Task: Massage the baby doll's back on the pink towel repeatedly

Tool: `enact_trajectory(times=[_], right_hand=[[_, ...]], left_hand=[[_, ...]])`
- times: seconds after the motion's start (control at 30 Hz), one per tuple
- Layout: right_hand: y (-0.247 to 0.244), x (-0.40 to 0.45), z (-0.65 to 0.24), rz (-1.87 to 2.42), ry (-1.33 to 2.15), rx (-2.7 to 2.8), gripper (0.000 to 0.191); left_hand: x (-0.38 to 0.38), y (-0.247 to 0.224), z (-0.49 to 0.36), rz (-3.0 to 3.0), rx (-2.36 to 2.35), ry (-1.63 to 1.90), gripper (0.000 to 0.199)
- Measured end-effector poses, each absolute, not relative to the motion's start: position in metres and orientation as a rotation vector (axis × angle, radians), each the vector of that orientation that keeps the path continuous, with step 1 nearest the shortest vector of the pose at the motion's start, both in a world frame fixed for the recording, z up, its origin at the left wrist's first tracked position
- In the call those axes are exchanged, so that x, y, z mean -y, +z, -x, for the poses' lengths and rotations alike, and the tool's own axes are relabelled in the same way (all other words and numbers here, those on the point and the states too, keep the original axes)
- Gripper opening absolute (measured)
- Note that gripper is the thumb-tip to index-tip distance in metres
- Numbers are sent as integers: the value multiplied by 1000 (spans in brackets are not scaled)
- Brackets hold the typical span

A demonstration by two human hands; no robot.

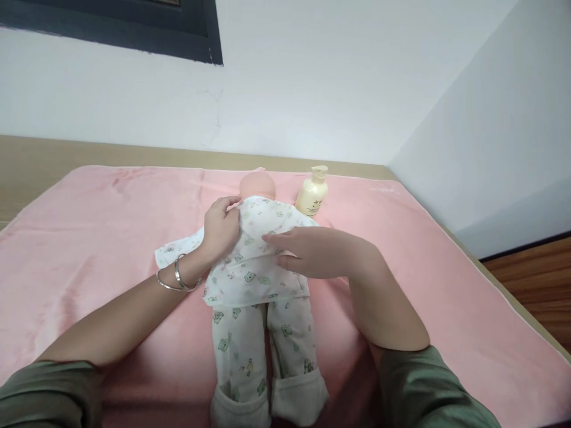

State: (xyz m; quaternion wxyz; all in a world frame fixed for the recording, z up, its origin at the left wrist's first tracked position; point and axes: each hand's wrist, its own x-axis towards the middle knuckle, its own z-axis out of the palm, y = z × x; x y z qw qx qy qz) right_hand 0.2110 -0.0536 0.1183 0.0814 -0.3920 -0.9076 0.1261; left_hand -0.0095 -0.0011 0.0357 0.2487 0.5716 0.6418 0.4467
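Observation:
A baby doll (257, 184) lies stretched out in the middle, its smooth bald head at the far end. It wears a white top (254, 279) printed with small green animals and matching trousers (243, 351) with turned-up cuffs. My left hand (222, 224) rests against the doll's left-side shoulder, close to the neck, fingers slightly bent. A silver bangle (178, 273) circles that wrist. Over the right side of the doll's torso is my right hand (307, 251), with thumb and fingers apart, the fingertips at the top's fabric. The doll's face does not show.
A cream pump bottle (312, 193) stands just right of the doll's head. Beneath everything spreads a pink blanket (401, 285) on a wooden surface (35, 157). A white wall (312, 89) with a dark frame (134, 30) rises behind; wood panelling (535, 279) is at right.

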Motion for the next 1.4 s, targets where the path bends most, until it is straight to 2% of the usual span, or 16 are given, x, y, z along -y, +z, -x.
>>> enact_trajectory(times=[0.1, 0.23, 0.33, 0.5, 0.6, 0.8, 0.9, 1.1, 1.4], right_hand=[[141, 46, -230, 1250, 562, 2781, 45], [164, 36, -257, 1508, 502, 2584, 48], [171, 29, -274, 1633, 445, 2434, 50], [160, 4, -274, 1818, 285, 2060, 58], [143, -18, -260, 1749, 188, 1958, 61], [120, -35, -245, 1599, 233, 2030, 50], [112, -40, -246, 1549, 203, 2061, 47], [96, -51, -239, 1598, 0, 2131, 54], [99, -45, -214, 1860, -261, 2020, 56]], left_hand=[[10, 58, -5, -1494, -1588, 1270, 36], [7, 88, -42, -1342, -1250, 1253, 24], [-11, 107, -71, -963, -998, 1269, 20], [-49, 129, -94, -464, -825, 1158, 49], [-62, 136, -102, -369, -694, 1069, 66], [-65, 141, -115, -251, -577, 1052, 73], [-61, 138, -113, -213, -567, 1055, 69], [-50, 132, -87, -183, -537, 1038, 66], [0, 168, 3, -210, -537, 1216, 62]])
